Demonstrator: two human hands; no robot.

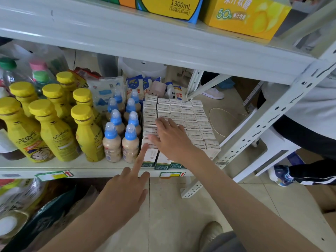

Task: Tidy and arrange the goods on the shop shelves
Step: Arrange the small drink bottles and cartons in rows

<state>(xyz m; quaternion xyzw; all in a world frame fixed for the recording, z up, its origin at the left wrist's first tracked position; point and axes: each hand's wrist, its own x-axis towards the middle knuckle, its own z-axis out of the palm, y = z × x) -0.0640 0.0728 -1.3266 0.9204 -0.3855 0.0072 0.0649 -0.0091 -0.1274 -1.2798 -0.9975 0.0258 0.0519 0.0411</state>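
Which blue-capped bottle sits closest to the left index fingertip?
The front-right blue-capped bottle, directly beside the milk cartons; the others stand behind or left.

A small shop, by the look of it: pale slotted-steel shelving (269, 124) holds stock in tidy rows, with yellow-capped drink bottles (54, 131), blue-capped milk-drink bottles (130, 142) and a tight block of small milk cartons (192, 115). Price labels (54, 175) with red arrows sit on the shelf's front edge. Above stand a 1300mL drink multipack (172, 8) and a yellow juice-candy box (245, 17)

Yellow bottles (54, 124), blue-capped beige bottles (111, 142), white cartons (181, 110)
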